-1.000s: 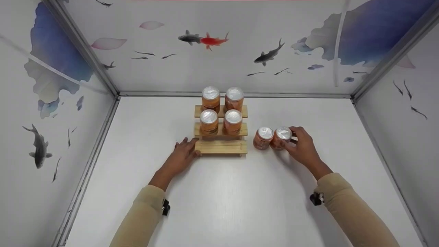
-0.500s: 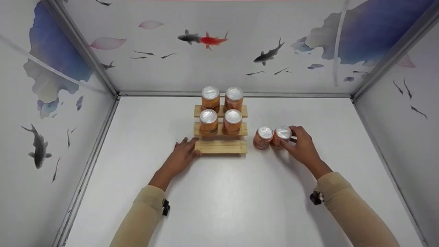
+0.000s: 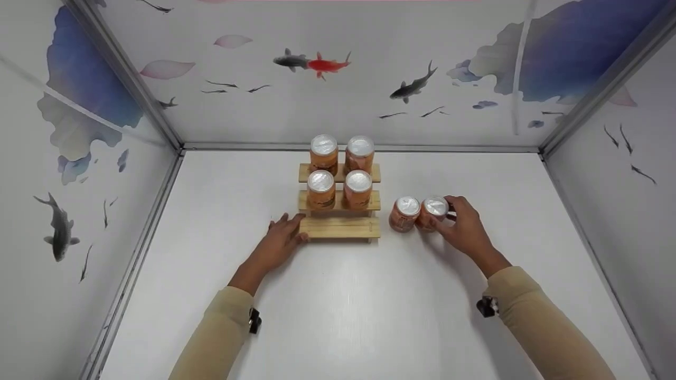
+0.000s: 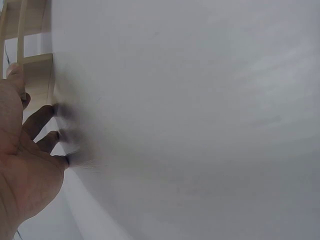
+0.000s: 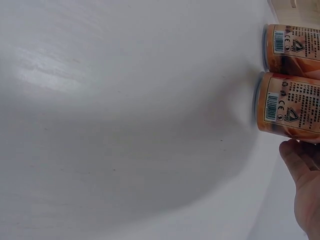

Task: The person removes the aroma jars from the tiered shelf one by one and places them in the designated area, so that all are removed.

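Note:
A wooden three-step rack (image 3: 340,228) stands near the back of the table. My left hand (image 3: 275,244) holds the left end of its lowest step, thumb at the front and a finger behind. In the left wrist view the thumb (image 4: 15,75) lies against the wooden board while the other fingers reach down to the table. To the right of the rack, two orange cans with silver lids stand upright side by side. My right hand (image 3: 467,227) grips the right-hand can (image 3: 435,207) from its right side. The left-hand can (image 3: 404,216) touches or nearly touches it.
Two similar cans (image 3: 321,195) stand on the middle step, and two more cans (image 3: 324,153) on the top step. The lowest step bears nothing. White panels (image 3: 364,116) painted with fish enclose the white table (image 3: 343,316) at the back and sides.

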{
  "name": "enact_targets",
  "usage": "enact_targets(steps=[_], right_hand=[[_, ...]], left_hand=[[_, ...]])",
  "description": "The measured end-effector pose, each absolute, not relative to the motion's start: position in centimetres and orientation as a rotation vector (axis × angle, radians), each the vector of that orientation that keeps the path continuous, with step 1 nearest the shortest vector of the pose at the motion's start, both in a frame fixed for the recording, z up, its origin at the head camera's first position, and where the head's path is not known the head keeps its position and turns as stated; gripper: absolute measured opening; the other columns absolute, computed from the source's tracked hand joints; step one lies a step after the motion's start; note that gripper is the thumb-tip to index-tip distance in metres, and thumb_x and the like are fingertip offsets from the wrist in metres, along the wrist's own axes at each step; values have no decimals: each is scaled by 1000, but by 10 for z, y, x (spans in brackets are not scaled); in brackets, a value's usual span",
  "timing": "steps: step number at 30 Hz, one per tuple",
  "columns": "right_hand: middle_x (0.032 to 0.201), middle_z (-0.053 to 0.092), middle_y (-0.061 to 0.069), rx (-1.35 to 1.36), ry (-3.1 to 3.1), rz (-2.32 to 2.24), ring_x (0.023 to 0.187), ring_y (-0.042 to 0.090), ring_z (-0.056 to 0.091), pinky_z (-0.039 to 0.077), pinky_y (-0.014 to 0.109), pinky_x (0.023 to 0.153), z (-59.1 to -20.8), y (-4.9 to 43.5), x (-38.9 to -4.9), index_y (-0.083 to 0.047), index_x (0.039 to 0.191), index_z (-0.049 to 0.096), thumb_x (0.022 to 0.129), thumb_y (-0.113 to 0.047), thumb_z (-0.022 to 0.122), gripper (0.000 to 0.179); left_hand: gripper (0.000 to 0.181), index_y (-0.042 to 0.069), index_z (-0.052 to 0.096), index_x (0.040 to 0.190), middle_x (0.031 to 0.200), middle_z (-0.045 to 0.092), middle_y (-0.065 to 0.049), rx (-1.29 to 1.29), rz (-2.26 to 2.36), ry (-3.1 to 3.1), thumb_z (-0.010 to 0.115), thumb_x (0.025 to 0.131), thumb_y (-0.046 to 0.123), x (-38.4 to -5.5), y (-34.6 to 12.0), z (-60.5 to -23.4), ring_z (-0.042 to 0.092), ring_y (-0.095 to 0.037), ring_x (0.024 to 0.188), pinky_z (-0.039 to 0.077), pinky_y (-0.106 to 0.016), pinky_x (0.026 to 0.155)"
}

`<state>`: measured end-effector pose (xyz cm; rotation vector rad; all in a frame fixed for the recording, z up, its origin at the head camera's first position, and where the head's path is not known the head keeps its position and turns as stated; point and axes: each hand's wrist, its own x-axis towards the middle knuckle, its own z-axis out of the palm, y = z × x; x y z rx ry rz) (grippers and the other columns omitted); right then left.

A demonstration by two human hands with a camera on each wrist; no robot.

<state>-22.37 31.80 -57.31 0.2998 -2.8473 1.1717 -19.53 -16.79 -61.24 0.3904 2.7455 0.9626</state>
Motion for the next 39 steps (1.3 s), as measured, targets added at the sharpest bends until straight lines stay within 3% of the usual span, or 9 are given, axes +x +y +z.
enact_targets(steps=[10, 16, 21, 30, 39], right_hand=[[144, 58, 30, 359, -2824, 996, 136, 48, 61, 53, 68, 115, -555, 310, -228, 7, 156, 49, 103, -24, 80, 69], [151, 54, 28, 372, -2862, 908, 144, 48, 55, 47, 68, 122, -543, 296, -230, 4, 159, 49, 106, -36, 77, 71], [154, 53, 27, 444, -2845, 859, 148, 47, 51, 47, 68, 122, -534, 279, -234, 3, 158, 50, 107, -42, 75, 73], [152, 56, 23, 564, -2783, 799, 143, 44, 57, 53, 65, 116, -522, 239, -238, 0, 157, 53, 102, -47, 77, 76], [154, 57, 22, 628, -2804, 810, 146, 42, 57, 53, 63, 119, -515, 201, -240, -2, 159, 52, 104, -53, 75, 78]], left_hand=[[69, 18, 37, 174, 177, 42, -16, 375, 979, 2738, 51, 116, 53, -194, -167, -612, 22, -44, 172, 9, -67, 140], [70, 19, 37, 174, 177, 41, -14, 365, 963, 2741, 48, 116, 55, -193, -166, -613, 22, -43, 172, 10, -66, 140], [70, 21, 36, 174, 177, 41, -15, 352, 963, 2735, 48, 116, 57, -194, -167, -611, 21, -42, 172, 9, -64, 141], [67, 19, 38, 173, 173, 47, -19, 376, 971, 2744, 51, 116, 53, -194, -168, -610, 23, -44, 171, 10, -67, 140], [71, 20, 37, 174, 175, 44, -16, 349, 978, 2730, 50, 115, 57, -194, -167, -610, 21, -42, 172, 9, -64, 141]])
